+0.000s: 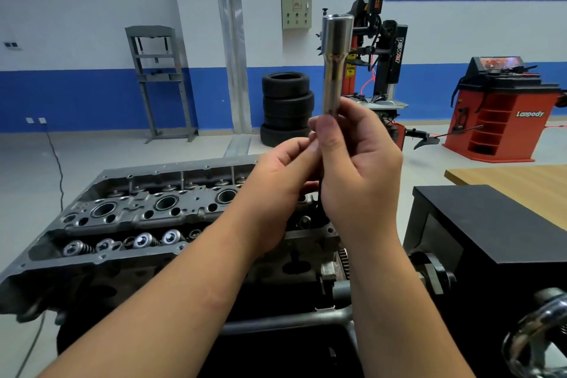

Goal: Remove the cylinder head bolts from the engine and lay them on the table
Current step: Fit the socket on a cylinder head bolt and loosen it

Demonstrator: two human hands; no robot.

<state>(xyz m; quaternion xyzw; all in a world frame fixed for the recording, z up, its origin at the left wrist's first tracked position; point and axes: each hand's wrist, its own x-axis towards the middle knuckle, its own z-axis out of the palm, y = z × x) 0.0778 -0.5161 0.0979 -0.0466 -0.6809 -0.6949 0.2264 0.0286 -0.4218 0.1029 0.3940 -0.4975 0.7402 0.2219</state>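
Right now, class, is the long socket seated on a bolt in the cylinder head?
No: the long socket is held upright in the air by the right hand, well above the cylinder head.

left hand (276, 181) and right hand (352, 169) raised, fingers (329, 135) curled

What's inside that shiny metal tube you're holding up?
The socket stands upright, open end on top; only a dark rim shows, nothing visibly inside. Its lower end is covered by the right hand and left hand.
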